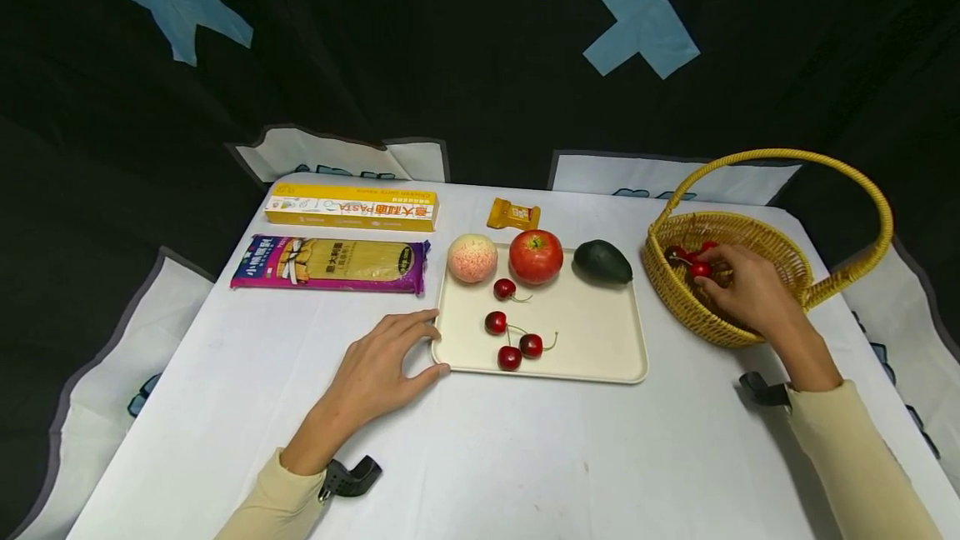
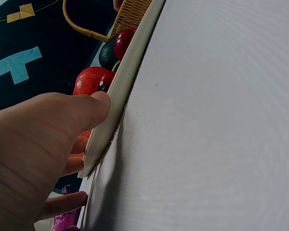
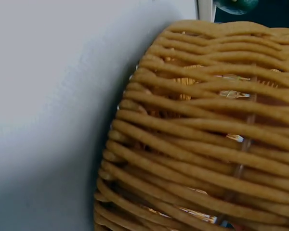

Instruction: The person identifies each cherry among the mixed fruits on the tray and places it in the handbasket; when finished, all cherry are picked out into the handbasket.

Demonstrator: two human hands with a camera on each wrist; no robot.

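Note:
My left hand (image 1: 381, 369) rests at the near left corner of a cream tray (image 1: 592, 357), thumb on the front rim, fingers spread along the left side. The left wrist view shows that thumb (image 2: 98, 103) against the rim. On the tray lie a peach (image 1: 472, 258), a red apple (image 1: 536, 257), an avocado (image 1: 602, 262) and several cherries, one cherry (image 1: 531, 346) near the front. My right hand (image 1: 750, 286) reaches into a wicker basket (image 1: 686, 315) and pinches a red cherry (image 1: 701, 270) among other cherries. In the right wrist view the basket's weave (image 3: 197, 125) hides the fingers.
A yellow pasta box (image 1: 351, 207) and a purple pasta packet (image 1: 330, 263) lie left of the tray. Behind the tray is a small orange wrapped snack (image 1: 513, 214). The basket's tall handle (image 1: 862, 182) arches above its far side. A white cloth (image 1: 525, 465) covers the table.

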